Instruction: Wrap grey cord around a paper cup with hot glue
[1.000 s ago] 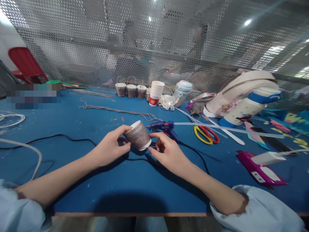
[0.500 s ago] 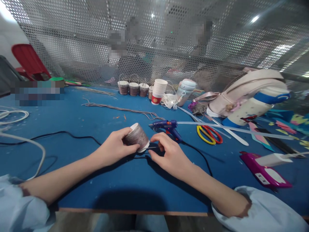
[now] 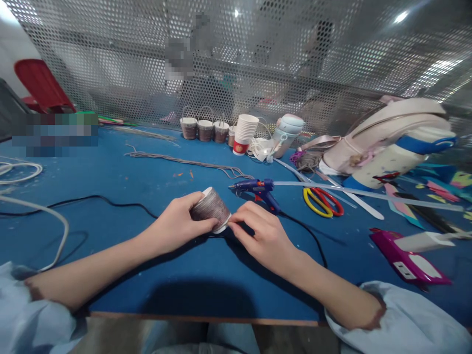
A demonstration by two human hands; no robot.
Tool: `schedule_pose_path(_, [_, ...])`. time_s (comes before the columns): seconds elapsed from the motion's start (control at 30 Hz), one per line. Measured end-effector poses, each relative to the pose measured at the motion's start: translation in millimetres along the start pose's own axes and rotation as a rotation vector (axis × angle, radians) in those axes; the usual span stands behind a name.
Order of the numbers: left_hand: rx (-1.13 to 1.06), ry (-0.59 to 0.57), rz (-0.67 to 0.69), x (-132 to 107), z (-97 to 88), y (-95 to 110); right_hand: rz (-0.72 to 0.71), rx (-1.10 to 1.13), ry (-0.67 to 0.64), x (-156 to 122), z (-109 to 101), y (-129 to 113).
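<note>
A paper cup wrapped in grey-brown cord [image 3: 211,208] lies tilted on its side just above the blue table [image 3: 191,285]. My left hand [image 3: 179,225] is closed round its body from the left. My right hand [image 3: 263,235] pinches at the cup's white rim from the right, fingertips pressed together; what they pinch is too small to make out. A blue glue gun [image 3: 258,189] lies just behind my right hand, its black cable [image 3: 313,241] trailing past it.
Yellow and red scissors [image 3: 322,202], long clear glue sticks [image 3: 368,195], loose cord [image 3: 191,164], three wrapped cups [image 3: 205,130], a stack of paper cups [image 3: 244,133], a bottle [image 3: 285,135], a pink bag [image 3: 383,132] and a magenta power strip [image 3: 409,258] lie around. Perforated metal screen behind.
Both hands have lowered the cup toward the table. My left hand has closed further over it, and my right fingertips have moved in to the rim.
</note>
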State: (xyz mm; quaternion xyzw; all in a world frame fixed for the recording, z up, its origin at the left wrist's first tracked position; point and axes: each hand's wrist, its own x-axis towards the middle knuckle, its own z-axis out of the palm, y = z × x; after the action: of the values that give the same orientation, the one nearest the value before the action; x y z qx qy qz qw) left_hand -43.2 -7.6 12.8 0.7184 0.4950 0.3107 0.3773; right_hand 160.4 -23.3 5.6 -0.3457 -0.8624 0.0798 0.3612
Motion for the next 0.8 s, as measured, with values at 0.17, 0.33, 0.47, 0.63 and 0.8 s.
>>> schedule_pose_path(0.17, [0.005, 0.000, -0.005, 0.3, -0.8, 1.6, -0.012, 0.013, 0.020, -0.1, -0.1, -0.8])
schedule_pose_path(0.33, [-0.019, 0.002, -0.013, 0.2, -1.4, 4.0, 0.025, 0.023, 0.026, -0.4, 0.6, 0.1])
schedule_pose_path(0.47, [-0.061, -0.013, -0.028, -0.4, -1.3, 5.5, 0.068, 0.044, 0.020, -0.6, 0.9, 0.4])
schedule_pose_path(0.63, [-0.090, -0.028, -0.028, -1.1, -0.6, 4.2, 0.097, 0.064, 0.019, -0.5, 1.0, -1.0])
schedule_pose_path(0.8, [-0.094, -0.021, 0.000, -0.2, 0.6, 4.1, 0.129, 0.085, 0.010, 0.1, 0.7, -0.5])
